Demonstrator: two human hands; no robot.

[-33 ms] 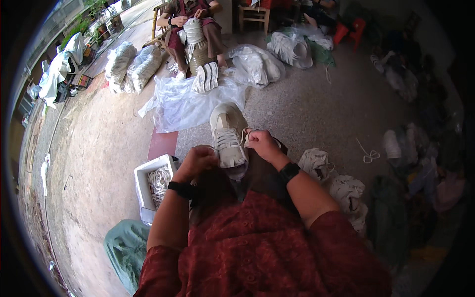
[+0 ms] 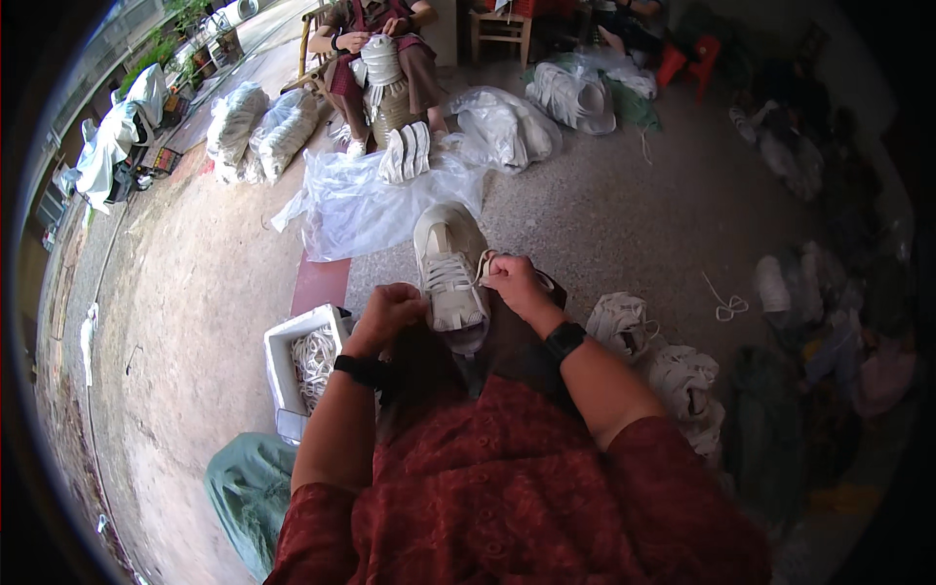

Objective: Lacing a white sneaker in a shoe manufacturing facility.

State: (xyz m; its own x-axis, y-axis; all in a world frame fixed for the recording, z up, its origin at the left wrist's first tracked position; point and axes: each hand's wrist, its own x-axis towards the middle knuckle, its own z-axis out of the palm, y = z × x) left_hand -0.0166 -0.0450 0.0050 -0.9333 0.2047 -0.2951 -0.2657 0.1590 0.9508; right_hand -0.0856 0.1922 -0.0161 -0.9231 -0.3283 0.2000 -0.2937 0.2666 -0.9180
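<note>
A cream-white sneaker [image 2: 448, 273] points away from me in front of my lap, with its toe at the far end. White shoelace [image 2: 448, 272] crosses its upper in several rows. My right hand [image 2: 515, 283] is closed in a pinch at the shoe's right edge, on a light lace end that loops from the eyelets. On the other side, my left hand [image 2: 392, 312] is curled shut close against the shoe's left edge. Whatever lies between those left fingers is hidden.
A white box [image 2: 281, 366] of loose laces stands at my left, beside a green sack [image 2: 249, 487]. More white shoes [image 2: 619, 322] lie at my right. Ahead, a seated person [image 2: 375, 44] handles white shoe parts near a plastic sheet [image 2: 346, 210] and stuffed clear bags [image 2: 285, 127].
My left hand has shifted very slightly up and my right hand slightly left and down. The sneaker stays where it was.
</note>
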